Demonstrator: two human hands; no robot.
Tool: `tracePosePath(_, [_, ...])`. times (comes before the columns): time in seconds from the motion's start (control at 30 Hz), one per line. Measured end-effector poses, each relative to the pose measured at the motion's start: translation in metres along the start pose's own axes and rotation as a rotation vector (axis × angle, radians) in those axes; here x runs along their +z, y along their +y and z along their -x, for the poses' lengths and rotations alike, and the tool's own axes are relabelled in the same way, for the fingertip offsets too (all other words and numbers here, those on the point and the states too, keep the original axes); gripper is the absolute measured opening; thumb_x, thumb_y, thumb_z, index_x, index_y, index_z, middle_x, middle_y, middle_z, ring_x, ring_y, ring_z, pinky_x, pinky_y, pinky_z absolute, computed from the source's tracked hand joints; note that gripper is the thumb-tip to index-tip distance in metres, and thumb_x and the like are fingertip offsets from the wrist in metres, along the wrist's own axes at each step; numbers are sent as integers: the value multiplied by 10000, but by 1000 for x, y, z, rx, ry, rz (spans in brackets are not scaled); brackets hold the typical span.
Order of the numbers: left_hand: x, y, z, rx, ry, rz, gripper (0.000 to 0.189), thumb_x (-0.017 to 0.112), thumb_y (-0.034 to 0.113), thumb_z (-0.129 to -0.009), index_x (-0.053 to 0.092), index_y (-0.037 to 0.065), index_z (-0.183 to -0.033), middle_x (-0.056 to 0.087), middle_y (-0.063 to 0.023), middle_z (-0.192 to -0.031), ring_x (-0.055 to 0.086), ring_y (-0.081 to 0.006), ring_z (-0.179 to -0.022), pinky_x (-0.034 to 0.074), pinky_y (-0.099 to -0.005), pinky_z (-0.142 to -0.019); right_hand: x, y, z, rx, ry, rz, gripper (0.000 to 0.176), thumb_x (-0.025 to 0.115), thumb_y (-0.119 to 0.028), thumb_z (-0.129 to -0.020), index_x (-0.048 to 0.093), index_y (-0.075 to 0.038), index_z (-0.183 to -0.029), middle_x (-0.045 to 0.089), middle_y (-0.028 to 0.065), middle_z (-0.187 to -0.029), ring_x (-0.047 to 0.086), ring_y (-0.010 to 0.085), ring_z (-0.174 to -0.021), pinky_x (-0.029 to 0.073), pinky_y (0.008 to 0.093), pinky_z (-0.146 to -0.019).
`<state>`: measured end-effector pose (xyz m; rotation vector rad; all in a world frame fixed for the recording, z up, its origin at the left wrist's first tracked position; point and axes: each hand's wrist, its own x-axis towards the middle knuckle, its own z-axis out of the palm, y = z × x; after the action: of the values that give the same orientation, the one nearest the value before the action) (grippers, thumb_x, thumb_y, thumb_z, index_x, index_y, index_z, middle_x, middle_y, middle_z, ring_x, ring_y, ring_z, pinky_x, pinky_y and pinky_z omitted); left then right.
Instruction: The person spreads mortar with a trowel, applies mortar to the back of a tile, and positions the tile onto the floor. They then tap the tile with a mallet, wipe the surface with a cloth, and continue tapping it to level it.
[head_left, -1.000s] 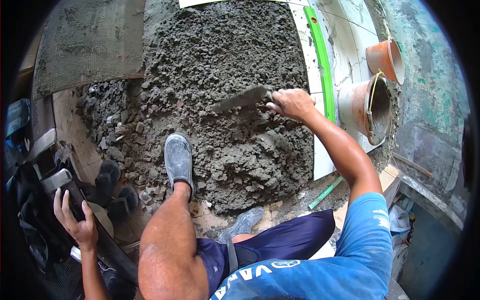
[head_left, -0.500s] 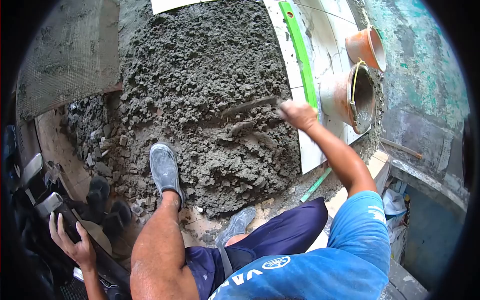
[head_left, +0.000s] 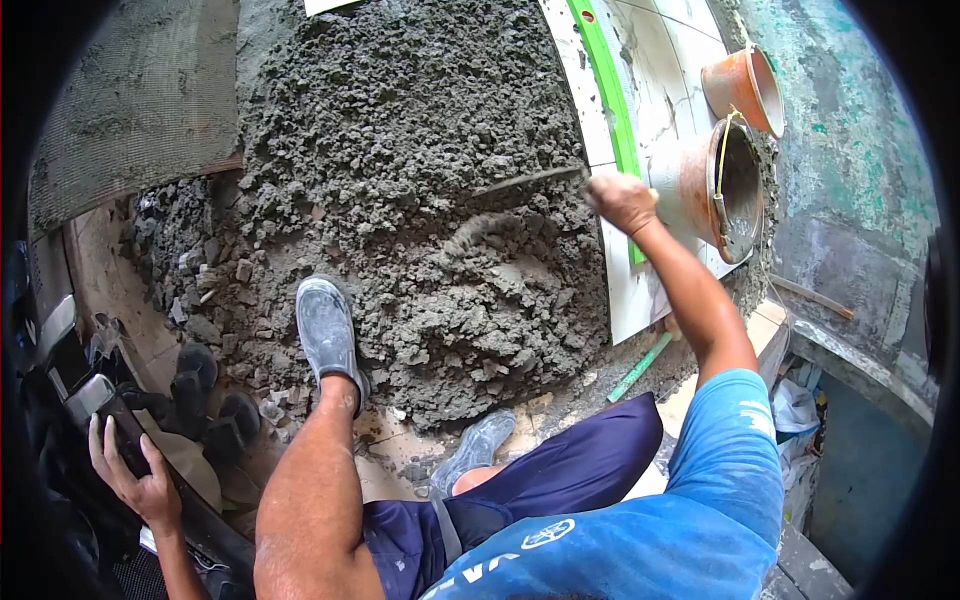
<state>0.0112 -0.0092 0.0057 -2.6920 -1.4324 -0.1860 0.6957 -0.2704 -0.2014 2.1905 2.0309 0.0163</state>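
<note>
My right hand grips the handle of a trowel. Its thin blade reaches left, edge-on, just above a big heap of grey mortar on the floor. My left hand rests at the lower left on a dark bar of some equipment, with its fingers spread over it. My left foot in a grey shoe stands on the near edge of the mortar. My right shoe is tucked under my knee.
Two orange buckets lie on white tiles at the right, next to a green straightedge. A mesh sheet lies at the upper left. Dark boots sit lower left. A stained wall stands at the right.
My right hand has lifted the trowel and turned its blade from flat to edge-on, moving up and right over the heap. The view has shifted slightly. My left hand stays on the bar.
</note>
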Motion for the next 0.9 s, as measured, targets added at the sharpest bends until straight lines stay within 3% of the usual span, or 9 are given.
tracePosePath(0.1, [0,-2,1,7,-7,-33,453,622,72,-856,530,26,-1297,470,-171,-1383,441,-344,-1277,340,-432,-1071,20,8,18,-59,-169,17,202,665,-333,-831,574,-154,-840,597,57,-668,618,251,-599,503,396,-534])
tracePosePath(0.23, [-2,-4,1,10,0,-1,452,623,73,-859,530,27,-1298,470,-169,-1384,440,-342,-1278,340,-429,-1072,4,-7,39,-112,-65,24,218,641,-350,-853,555,-152,-820,583,38,-722,627,236,-689,505,374,-626])
tracePosePath(0.4, [1,-6,2,21,-4,-61,454,627,76,-860,529,29,-1301,466,-169,-1387,438,-340,-1280,341,-432,-1071,-1,30,30,32,136,93,252,647,-360,-859,533,-148,-785,559,41,-680,597,239,-603,470,366,-534])
tracePosePath(0.47, [3,-5,2,31,3,-68,458,628,74,-856,530,31,-1301,469,-170,-1384,441,-343,-1277,343,-435,-1069,26,26,37,47,-71,165,247,630,-362,-869,542,-143,-797,585,44,-706,609,235,-622,478,371,-546])
tracePosePath(0.5, [5,-4,0,37,13,-54,456,627,74,-855,531,30,-1299,469,-171,-1384,444,-345,-1273,344,-434,-1068,28,13,42,-40,-116,124,219,625,-353,-865,571,-143,-837,598,53,-712,614,237,-626,486,375,-559])
tracePosePath(0.53, [2,-3,1,32,18,-51,455,626,73,-854,532,30,-1297,469,-171,-1384,446,-346,-1270,344,-433,-1067,29,4,48,-73,-16,74,212,641,-355,-853,588,-150,-850,583,55,-688,607,244,-610,483,378,-557])
tracePosePath(0.67, [0,0,0,9,3,-31,464,626,83,-843,531,29,-1294,466,-183,-1382,445,-356,-1271,339,-435,-1067,-5,-23,37,10,55,41,241,674,-333,-824,531,-144,-783,574,42,-676,590,247,-588,473,367,-550])
tracePosePath(0.8, [-2,6,-2,-2,0,-9,460,634,82,-834,537,27,-1280,472,-178,-1373,449,-348,-1265,341,-427,-1067,-22,-98,-18,-46,130,-84,170,642,-297,-860,580,-139,-859,585,47,-708,599,230,-600,473,357,-518])
tracePosePath(0.9, [0,6,-1,-3,16,3,459,640,77,-828,542,31,-1274,472,-175,-1371,452,-346,-1259,343,-422,-1065,10,-162,-44,-72,-83,-57,205,562,-238,-899,594,-106,-1053,608,60,-769,633,231,-661,493,341,-533])
